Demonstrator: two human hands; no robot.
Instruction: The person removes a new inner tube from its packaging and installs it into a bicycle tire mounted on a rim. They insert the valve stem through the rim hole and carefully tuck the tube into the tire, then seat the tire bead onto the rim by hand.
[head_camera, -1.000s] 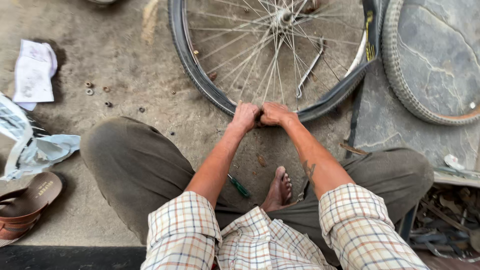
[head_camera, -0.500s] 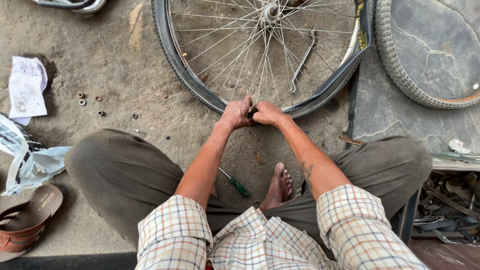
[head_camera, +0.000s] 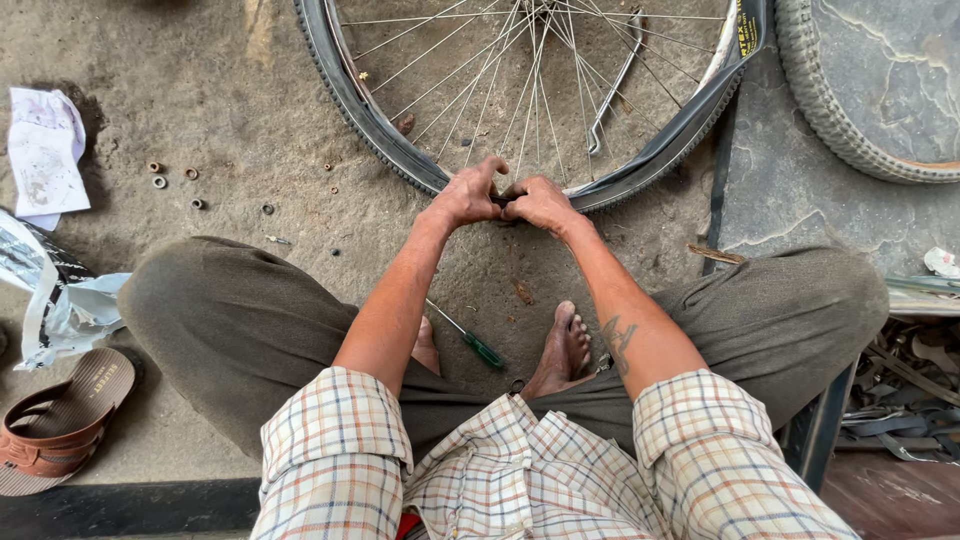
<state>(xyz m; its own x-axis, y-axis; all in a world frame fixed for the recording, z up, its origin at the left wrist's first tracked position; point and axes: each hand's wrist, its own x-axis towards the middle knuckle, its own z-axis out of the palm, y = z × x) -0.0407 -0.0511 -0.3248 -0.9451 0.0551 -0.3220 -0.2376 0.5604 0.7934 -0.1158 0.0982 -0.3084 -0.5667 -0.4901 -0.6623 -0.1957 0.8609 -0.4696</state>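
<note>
While you sat cross-legged, a green-handled screwdriver (head_camera: 472, 340) lay between your bare feet. Beyond, your left hand (head_camera: 468, 194) and right hand (head_camera: 540, 204) met, fingers pinched on the bicycle wheel's tyre (head_camera: 372, 122) edge; bare ground stayed open leftward.

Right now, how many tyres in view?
2. One is on the spoked bicycle wheel at top centre, where both hands grip its near edge; a second tyre lies flat at top right, cropped by the frame. Others may be out of view.
</note>
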